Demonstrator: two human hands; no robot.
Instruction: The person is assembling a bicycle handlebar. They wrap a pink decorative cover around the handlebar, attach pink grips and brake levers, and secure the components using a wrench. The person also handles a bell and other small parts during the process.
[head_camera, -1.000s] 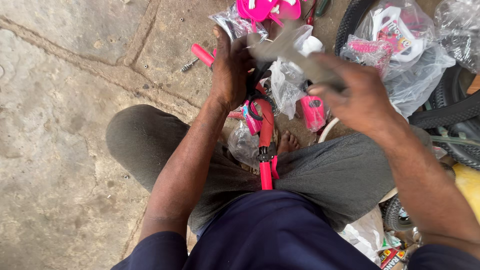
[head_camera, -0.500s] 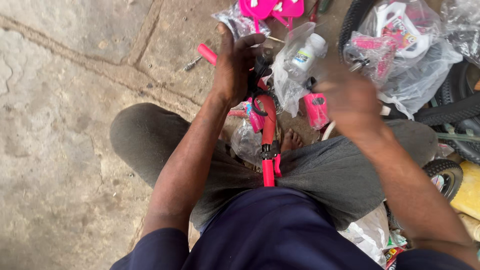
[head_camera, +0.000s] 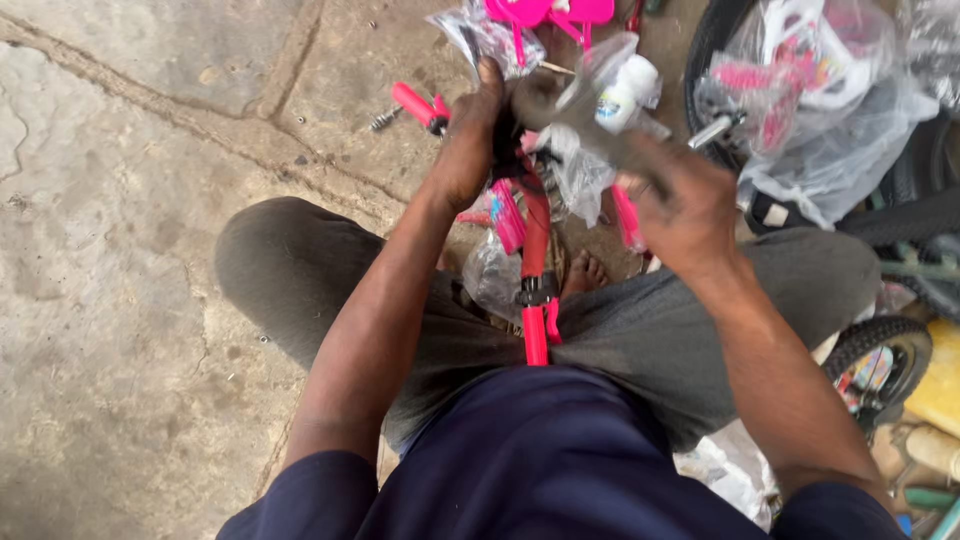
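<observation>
The left hand (head_camera: 468, 150) is closed around the top of a red bike frame (head_camera: 535, 260), at the dark stem where a pink handlebar grip (head_camera: 415, 104) juts out to its left; the fingers wrap the part fully, so this is a firm hold and not a mere touch. The frame's long axis runs straight down from that grip toward the person's body, passing between the knees of the grey trousers (head_camera: 640, 330) and ending just above the lap. The right hand (head_camera: 685, 205) is just to the right of the left-hand grip and a little nearer the body, curled over something grey and blurred. Whether it is a tool or part of the plastic wrap (head_camera: 580, 170) cannot be told, nor how tightly it is pinched. That clear wrap, with a small white bottle (head_camera: 625, 85) in it, hangs between the two hands, touching the frame's top. A second pink grip (head_camera: 625, 215) shows just below the right hand. Of the two, the left hand is the one on the frame; the right is beside it. Beyond the right hand lie bagged pink-and-white parts (head_camera: 820, 110) and a small tyre (head_camera: 880, 350) on the concrete floor (head_camera: 130, 280).
</observation>
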